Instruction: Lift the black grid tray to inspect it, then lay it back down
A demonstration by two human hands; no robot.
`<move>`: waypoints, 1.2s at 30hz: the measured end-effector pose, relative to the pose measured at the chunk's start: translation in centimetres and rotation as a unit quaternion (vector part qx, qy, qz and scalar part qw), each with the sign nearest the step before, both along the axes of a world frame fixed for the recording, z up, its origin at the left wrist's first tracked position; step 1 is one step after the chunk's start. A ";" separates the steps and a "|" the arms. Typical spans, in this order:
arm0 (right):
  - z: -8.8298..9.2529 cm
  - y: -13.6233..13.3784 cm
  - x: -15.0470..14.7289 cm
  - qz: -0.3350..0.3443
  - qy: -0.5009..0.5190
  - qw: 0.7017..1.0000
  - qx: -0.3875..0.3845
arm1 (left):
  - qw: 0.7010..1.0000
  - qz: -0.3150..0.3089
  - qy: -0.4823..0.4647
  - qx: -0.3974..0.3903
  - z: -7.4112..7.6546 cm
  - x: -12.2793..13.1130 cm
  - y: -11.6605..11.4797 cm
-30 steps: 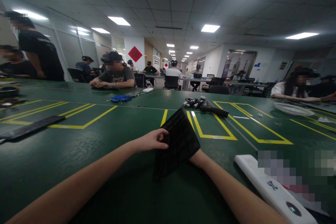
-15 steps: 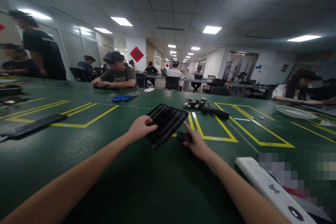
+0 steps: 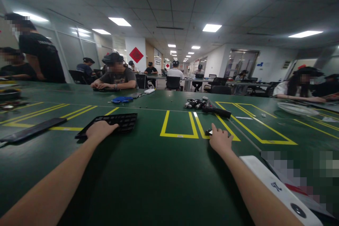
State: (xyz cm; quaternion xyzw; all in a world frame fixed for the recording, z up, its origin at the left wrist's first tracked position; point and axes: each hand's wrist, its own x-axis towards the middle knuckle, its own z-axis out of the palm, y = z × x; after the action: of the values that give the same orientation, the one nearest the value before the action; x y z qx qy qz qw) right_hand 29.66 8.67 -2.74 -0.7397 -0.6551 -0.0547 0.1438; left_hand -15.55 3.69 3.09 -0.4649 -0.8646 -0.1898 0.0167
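Observation:
My left hand (image 3: 99,129) is closed on a flat black compartment tray (image 3: 127,122), which is held low and tilted over the left of the green table. Its fingers lie partly out of sight behind the wrist and tray. On the right, my right hand (image 3: 221,139) holds a small black object (image 3: 208,132) at the table, inside a yellow taped outline. The fingers are curled and cover most of that object, so its kind does not show. Beyond my right hand lies a cluster of dark and silver metal parts (image 3: 197,104) with a black cylindrical handle (image 3: 218,112).
A long dark bar (image 3: 33,130) lies at left. Blue gloves (image 3: 122,99) and a small white device (image 3: 149,91) rest farther back. A white elongated device (image 3: 275,183) is beside my right forearm. A clear round tray (image 3: 298,108) sits at right. Several people sit around.
My left hand has carried the black tray left and lower, away from my right hand. My right hand has moved right with the small black object.

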 end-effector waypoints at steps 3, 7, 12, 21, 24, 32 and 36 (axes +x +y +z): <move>0.2 -0.1 -0.3 0.006 -0.008 0.999 0.033 | 0.997 0.009 0.079 0.024 0.4 1.1 -0.1; 1.2 -1.3 -2.6 0.078 -0.005 0.994 0.074 | 0.978 -0.083 0.151 0.121 0.0 4.8 1.0; 1.5 -4.7 -7.3 0.287 0.050 0.957 -0.021 | 0.932 -0.335 0.089 0.109 -3.1 12.0 1.9; 1.1 -7.5 -9.3 0.441 0.064 0.892 -0.078 | 0.889 -0.432 0.129 0.078 -5.1 15.1 1.4; 1.8 -5.6 -7.6 0.379 0.050 0.924 0.002 | 0.870 -0.457 0.141 0.120 -4.4 16.4 -0.9; 0.1 -0.9 -1.0 0.027 -0.044 0.996 0.067 | 0.808 -0.587 0.057 -0.013 -3.2 21.3 -6.1; -0.2 -0.8 -0.7 0.019 -0.034 0.999 0.023 | 0.881 -0.455 0.132 0.015 -2.3 19.4 -3.5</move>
State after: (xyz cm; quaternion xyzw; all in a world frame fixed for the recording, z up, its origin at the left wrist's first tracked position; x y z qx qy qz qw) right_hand 28.97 7.85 -2.94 -0.7212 -0.6723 -0.0921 0.1392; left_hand 3.83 0.19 0.79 -0.8274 -0.5449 -0.1263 0.0497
